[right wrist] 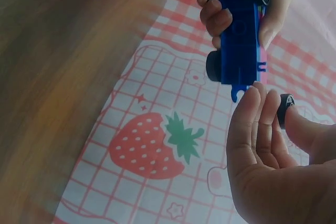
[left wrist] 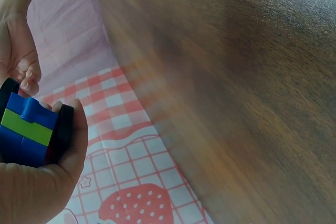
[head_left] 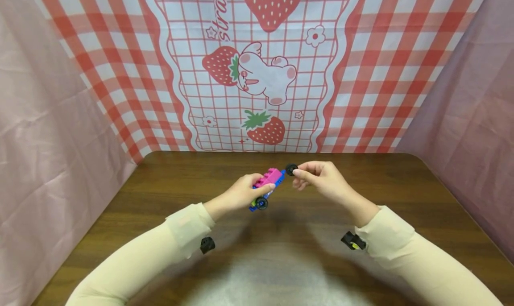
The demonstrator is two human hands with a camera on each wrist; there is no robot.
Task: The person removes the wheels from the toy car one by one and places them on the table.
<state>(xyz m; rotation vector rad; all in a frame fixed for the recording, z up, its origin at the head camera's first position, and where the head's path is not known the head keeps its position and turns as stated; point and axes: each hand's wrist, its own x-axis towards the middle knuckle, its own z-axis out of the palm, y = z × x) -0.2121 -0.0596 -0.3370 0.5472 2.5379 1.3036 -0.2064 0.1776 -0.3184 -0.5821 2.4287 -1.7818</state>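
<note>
Item 1: toy car (right wrist: pixel 239 40), blue chassis, pink block (head_left: pixel 273 176) on top; raised above the bench (head_left: pixel 160 181) in your left hand (head_left: pixel 240 191). Left grip: narrow, fingers and thumb closed round the body. Three black wheels (right wrist: pixel 213 66) fitted; a bare pronged peg (right wrist: pixel 262 66) at the remaining corner, a small hook (right wrist: pixel 239 88) at that end.

Item 2: loose wheel (head_left: pixel 291 170), black, just beside the hooked end of the car. Your right hand (head_left: pixel 323 177) pinches it between thumb and fingers.

Handling (judged by looks only): the car should feel light, stiff and somewhat slippery; its blocks may part under a hard squeeze. Hold your car by the chassis, mid-length, clear of the peg. The wheel is probably light and easily dropped; take it by the rim, leaving the hub uncovered.
</note>
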